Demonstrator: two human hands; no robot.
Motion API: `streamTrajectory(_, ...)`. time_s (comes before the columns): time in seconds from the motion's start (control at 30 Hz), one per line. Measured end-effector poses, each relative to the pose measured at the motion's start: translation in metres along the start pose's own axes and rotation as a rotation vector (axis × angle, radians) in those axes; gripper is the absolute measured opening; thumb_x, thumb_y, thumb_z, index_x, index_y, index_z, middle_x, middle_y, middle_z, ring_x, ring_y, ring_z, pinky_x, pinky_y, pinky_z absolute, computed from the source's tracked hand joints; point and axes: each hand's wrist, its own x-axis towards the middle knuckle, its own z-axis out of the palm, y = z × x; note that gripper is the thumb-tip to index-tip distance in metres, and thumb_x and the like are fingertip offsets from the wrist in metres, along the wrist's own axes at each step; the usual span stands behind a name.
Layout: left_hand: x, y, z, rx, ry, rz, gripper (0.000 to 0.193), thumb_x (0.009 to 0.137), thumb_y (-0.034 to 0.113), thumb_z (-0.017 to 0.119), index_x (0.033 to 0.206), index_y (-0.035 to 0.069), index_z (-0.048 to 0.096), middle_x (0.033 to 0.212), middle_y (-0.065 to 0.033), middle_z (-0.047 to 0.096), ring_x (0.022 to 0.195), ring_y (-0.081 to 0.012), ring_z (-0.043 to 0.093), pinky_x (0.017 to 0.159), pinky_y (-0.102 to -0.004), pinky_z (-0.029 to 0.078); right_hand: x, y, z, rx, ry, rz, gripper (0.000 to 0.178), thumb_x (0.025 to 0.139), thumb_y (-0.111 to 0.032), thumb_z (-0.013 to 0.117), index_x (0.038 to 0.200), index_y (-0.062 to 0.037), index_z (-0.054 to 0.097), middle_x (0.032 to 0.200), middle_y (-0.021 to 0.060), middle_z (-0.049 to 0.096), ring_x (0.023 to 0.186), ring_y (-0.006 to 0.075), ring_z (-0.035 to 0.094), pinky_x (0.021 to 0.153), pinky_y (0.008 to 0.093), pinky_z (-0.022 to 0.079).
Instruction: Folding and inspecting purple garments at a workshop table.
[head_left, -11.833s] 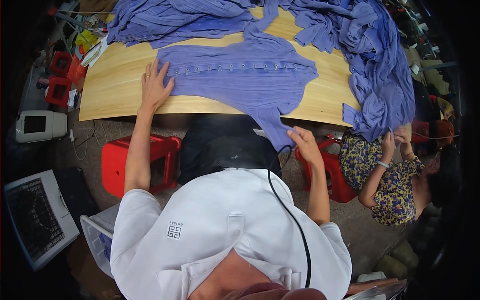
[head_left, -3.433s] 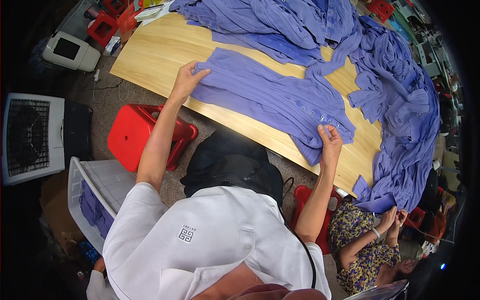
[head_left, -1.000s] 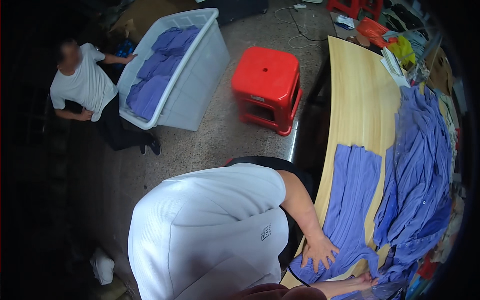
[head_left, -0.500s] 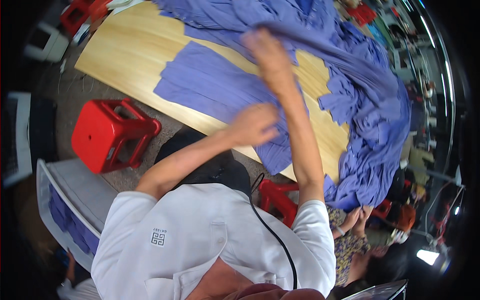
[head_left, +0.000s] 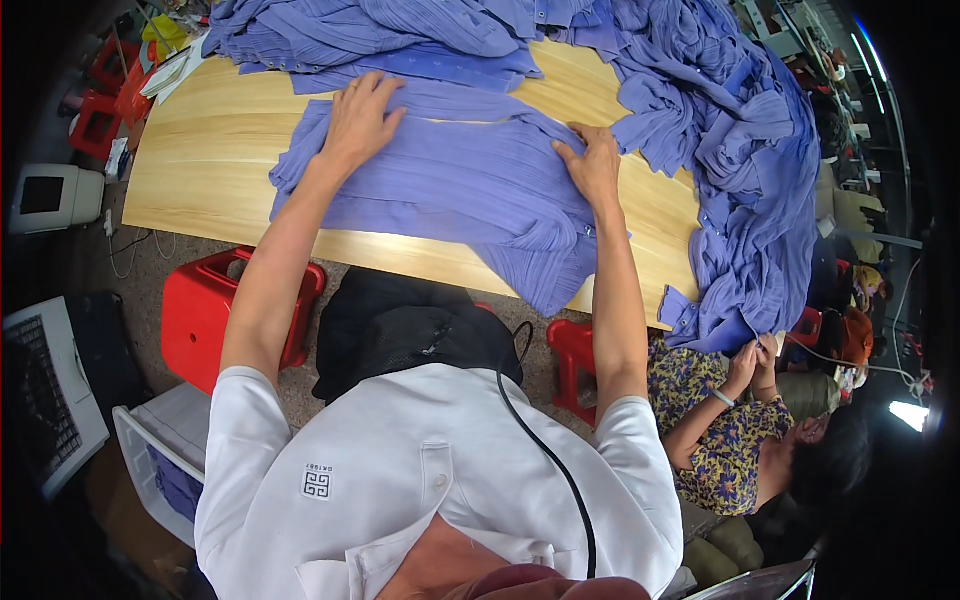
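A purple pleated garment (head_left: 430,185) lies spread along the near side of the wooden table, its lower right corner hanging over the edge. On its far left part my left hand (head_left: 362,122) rests with the fingers stretched out and apart. My right hand (head_left: 594,168) is at the garment's right end, thumb and forefinger apart on the cloth. A narrow gap of bare wood shows between the garment's main part and a strip of purple cloth along its far side. Both hands press on the fabric from above, and neither visibly grips it.
Heaps of purple garments (head_left: 740,150) cover the table's (head_left: 190,150) far and right sides. Red stools (head_left: 195,318) stand below its near edge. A white bin (head_left: 150,450) with purple cloth is at lower left. At right, a person in a flowered top (head_left: 715,425) handles purple cloth.
My right hand has come down from the far side to the garment's right end. My left hand has moved left and far, opening flat. More purple cloth now lies spread before me.
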Motion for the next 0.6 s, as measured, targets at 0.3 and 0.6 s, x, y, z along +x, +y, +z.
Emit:
streamTrajectory(0.3, 0.029, -0.012, -0.025, -0.192, 0.261, 0.003, 0.033, 0.084, 0.003, 0.076, 0.116, 0.011, 0.071, 0.101, -0.0091, 0.073, 0.103, -0.0313, 0.069, 0.099, -0.0437, 0.045, 0.001, 0.003, -0.011, 0.202, 0.150, -0.057, 0.020, 0.077, 0.002, 0.079, 0.093, -0.0055, 0.071, 0.094, 0.0101, 0.071, 0.088, 0.0356, 0.070, 0.083, 0.0489, 0.053)
streamTrajectory(0.6, -0.045, -0.020, -0.102, -0.107, -0.125, 0.161, 0.046, 0.073, -0.010, 0.063, 0.116, 0.006, 0.063, 0.107, -0.0133, 0.067, 0.105, -0.0389, 0.064, 0.102, -0.0458, 0.047, -0.047, -0.006, -0.026, -0.024, 0.087, -0.080, 0.029, 0.074, 0.008, 0.067, 0.096, -0.0102, 0.066, 0.093, 0.0139, 0.070, 0.081, 0.0404, 0.070, 0.074, 0.0519, 0.053)
